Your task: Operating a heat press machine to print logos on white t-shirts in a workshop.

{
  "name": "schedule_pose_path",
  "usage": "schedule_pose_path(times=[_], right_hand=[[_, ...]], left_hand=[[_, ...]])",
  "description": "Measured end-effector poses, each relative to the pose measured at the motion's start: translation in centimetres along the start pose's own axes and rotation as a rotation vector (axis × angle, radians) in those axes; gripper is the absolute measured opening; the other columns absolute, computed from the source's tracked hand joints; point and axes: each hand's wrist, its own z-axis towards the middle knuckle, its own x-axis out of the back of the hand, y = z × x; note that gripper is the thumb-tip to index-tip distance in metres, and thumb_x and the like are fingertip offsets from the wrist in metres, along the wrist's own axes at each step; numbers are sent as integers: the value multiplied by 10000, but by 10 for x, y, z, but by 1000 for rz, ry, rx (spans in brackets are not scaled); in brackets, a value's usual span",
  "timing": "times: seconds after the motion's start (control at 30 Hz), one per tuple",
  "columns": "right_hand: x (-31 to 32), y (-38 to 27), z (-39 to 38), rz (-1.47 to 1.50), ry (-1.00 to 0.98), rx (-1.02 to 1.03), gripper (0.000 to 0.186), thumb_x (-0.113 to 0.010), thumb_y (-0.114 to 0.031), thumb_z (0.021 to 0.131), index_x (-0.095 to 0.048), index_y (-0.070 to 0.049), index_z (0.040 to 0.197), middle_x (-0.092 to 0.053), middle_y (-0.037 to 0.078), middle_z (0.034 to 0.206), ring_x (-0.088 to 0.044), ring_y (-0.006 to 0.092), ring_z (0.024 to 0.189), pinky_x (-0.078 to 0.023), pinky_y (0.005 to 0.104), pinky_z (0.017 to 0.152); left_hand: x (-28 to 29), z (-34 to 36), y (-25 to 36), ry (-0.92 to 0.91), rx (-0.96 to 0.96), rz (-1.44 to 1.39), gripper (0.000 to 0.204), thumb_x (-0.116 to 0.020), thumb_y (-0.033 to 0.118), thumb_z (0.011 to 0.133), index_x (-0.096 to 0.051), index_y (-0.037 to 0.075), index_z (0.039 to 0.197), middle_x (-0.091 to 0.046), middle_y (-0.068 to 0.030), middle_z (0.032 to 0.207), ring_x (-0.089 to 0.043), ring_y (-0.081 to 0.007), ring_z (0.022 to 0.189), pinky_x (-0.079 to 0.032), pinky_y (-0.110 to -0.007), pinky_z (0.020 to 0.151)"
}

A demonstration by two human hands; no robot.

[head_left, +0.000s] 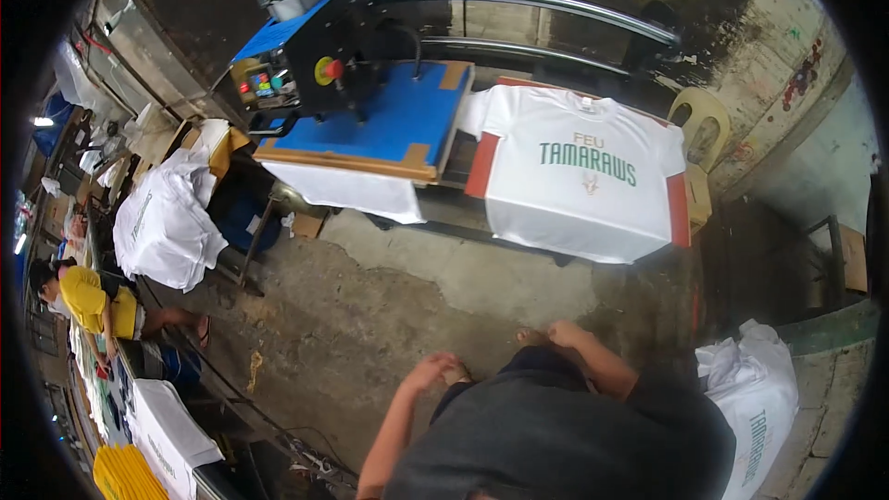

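Note:
My left hand [431, 373] hangs low in front of my body, its fingers stretched loosely forward and holding nothing I can see. Close to my right thigh is my right hand [569, 334]; its fingers are small and bunched, so their state is unclear. Both hands are apart from the heat press [315, 65], a dark machine with a blue top, control panel and red button. A white printed T-shirt [583, 208] lies spread on the press's right-hand bed, with its lower part draped over the front edge. White cloth [347, 187] hangs out below the blue platen [398, 120].
White shirts [171, 218] are piled at the left, and more white shirts [755, 398] lie at my right. A beige plastic chair [701, 134] stands beyond the bed. Far left, a person in yellow [88, 301] bends at a long table. Yellow cloth [125, 474] lies nearer.

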Motion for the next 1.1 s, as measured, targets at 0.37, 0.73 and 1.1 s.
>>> schedule_pose_path(times=[0.37,0.73,1.1], right_hand=[[89,236,-87,1233,487,-179,350,-566,-276,879,-549,-92,1175,-645,81,886,-620,178,638,-505,296,533],[176,219,-55,1632,103,210,574,-445,-325,968,-231,-163,1475,-167,101,1540,-227,319,1367,-179,541,1099],[145,-63,-10,968,-1073,516,538,-534,-286,907,-388,-78,1382,-402,139,1422,-363,333,1311,-276,523,1080]], left_hand=[[-43,234,232,388,-420,-557,710,-592,246,863,-183,154,1437,-486,-103,1253,-581,-248,991,-496,-425,805],[-143,83,315,-126,-339,113,453,-555,432,900,-607,6,1049,-523,-40,860,-467,-130,646,-424,-282,528],[-59,-154,196,759,-873,-850,320,-593,293,913,-641,-10,1000,-655,-32,906,-615,-85,781,-504,-246,682]])
